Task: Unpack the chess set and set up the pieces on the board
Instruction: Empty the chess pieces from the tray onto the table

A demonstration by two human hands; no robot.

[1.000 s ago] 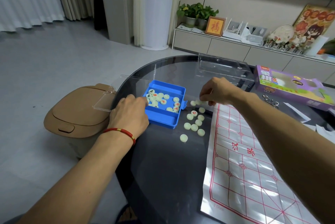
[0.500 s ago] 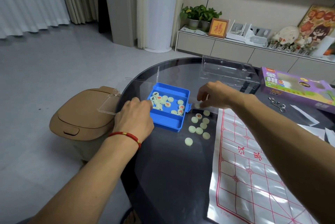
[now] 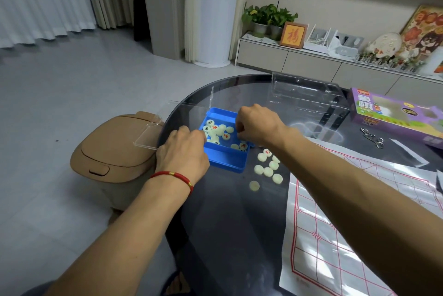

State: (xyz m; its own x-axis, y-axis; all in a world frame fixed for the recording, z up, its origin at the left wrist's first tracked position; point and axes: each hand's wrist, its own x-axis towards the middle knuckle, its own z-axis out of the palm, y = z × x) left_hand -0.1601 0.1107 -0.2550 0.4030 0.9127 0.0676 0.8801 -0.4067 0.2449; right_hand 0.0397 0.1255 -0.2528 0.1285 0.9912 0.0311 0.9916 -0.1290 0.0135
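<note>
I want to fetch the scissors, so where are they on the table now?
In the head view, the scissors lie at the far right of the table, just in front of the purple box and beyond the board sheet.

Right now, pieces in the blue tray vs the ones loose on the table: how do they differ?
Place: the tray pieces sit inside the blue tray; the loose pieces lie on the dark glass table between tray and board sheet.
Faces: several tray pieces show red or dark characters; only one loose piece does, the rest look blank.
Handling: the right hand reaches into the tray; nothing touches the loose ones.
Shared: pale round discs.
</note>
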